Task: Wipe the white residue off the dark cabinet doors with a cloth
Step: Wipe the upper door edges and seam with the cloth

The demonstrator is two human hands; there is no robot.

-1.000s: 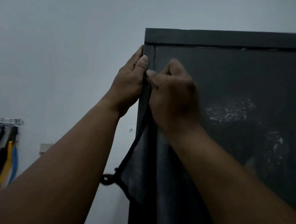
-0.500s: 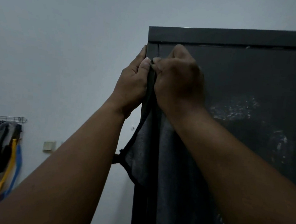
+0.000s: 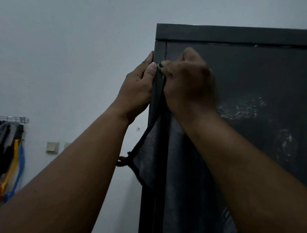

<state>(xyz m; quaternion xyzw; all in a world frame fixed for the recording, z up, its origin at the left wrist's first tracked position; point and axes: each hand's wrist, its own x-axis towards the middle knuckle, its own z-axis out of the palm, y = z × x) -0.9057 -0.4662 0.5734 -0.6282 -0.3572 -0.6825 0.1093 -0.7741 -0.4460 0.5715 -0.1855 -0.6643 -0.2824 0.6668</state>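
Note:
A tall dark cabinet [image 3: 245,37] fills the right half of the view. Its door [image 3: 261,73] carries patches of white residue [image 3: 240,109] to the right of my hands. My right hand [image 3: 187,84] is a fist gripping the top of a dark grey cloth [image 3: 179,172] near the door's upper left corner. The cloth hangs down below my wrists. My left hand [image 3: 136,86] lies against the cabinet's left edge, fingers straight along the side, with its thumb pressing the cloth's top edge.
A pale wall [image 3: 71,56] lies to the left of the cabinet. A wire rack [image 3: 7,118] at far left holds hanging dark, yellow and blue items. A light switch [image 3: 52,147] sits on the wall low down.
Both hands with the cloth rose along the cabinet's left edge toward the door's top corner, then settled. The right hand's grip on the cloth stayed the same.

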